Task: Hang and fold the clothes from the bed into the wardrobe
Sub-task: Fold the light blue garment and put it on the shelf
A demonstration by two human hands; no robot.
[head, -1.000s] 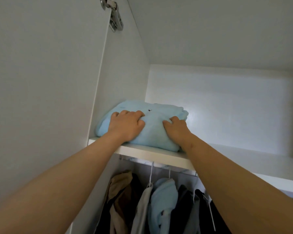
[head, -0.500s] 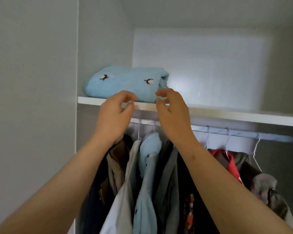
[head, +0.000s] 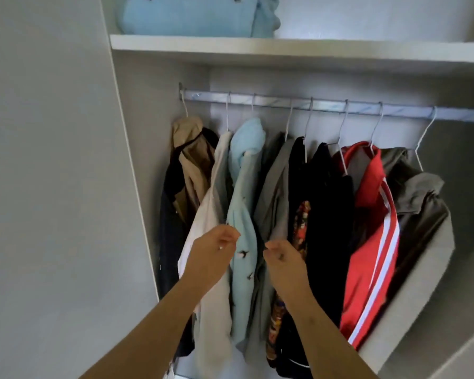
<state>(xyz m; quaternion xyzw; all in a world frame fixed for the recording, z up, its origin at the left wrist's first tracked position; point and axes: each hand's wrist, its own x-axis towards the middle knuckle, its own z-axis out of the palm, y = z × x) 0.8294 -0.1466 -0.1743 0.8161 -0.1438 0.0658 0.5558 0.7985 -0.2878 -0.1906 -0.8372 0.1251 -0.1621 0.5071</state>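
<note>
A folded light-blue garment (head: 192,16) with small bird prints lies on the white top shelf (head: 285,47) of the wardrobe, at its left end. Below the shelf, several clothes hang on wire hangers from the rail (head: 326,106): a beige jacket (head: 192,160), a white shirt (head: 211,228), a light-blue bird-print shirt (head: 244,192), grey and black pieces and a red jacket with white stripes (head: 372,228). My left hand (head: 214,250) and my right hand (head: 282,258) hover in front of the hanging clothes, fingers loosely curled, holding nothing.
The open wardrobe door (head: 47,187) fills the left side. The wardrobe's right inner wall (head: 463,187) stands past a dark grey garment (head: 416,198). The shelf to the right of the folded garment is bare.
Both hands let go of the folded blue garment on the shelf and dropped down in front of the hanging clothes. The view tilted downward with them.
</note>
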